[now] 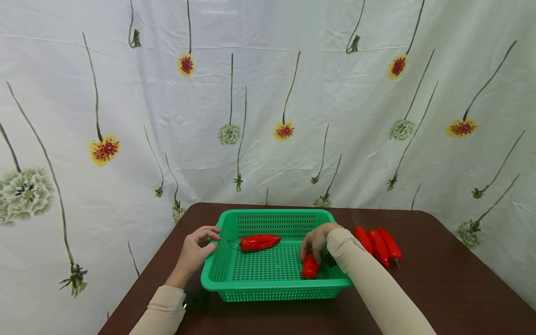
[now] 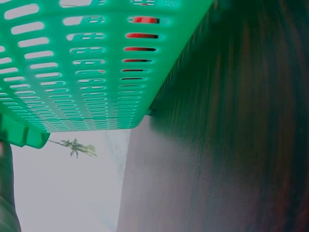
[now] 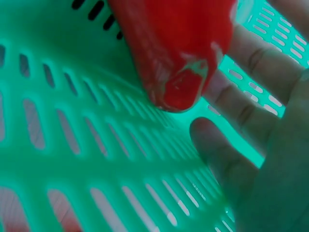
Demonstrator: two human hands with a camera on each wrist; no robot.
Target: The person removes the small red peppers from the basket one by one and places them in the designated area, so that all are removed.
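Note:
A green plastic basket [image 1: 276, 296] with slotted walls sits on the dark table. Inside its right part, my right hand [image 1: 317, 239] grips a red pepper [image 1: 310, 267] from above, fingers bent around it. The right wrist view shows this pepper's [image 3: 178, 43] blunt end close up, with fingers [image 3: 263, 63] against its side; the thumb is hard to make out there. Another red pepper [image 1: 259, 242] lies in the basket toward the back left, its stem pointing left. At the left rim, my left hand [image 1: 197, 251] rests its loosely bent fingertips against the edge.
To the right of the basket, several red peppers [image 1: 378, 246] lie side by side on the table [image 1: 444, 279], partly behind the right sleeve. A white curtain with printed flowers [image 1: 268, 102] hangs behind the table. The left wrist view shows the basket's slotted outer wall [image 2: 111, 63].

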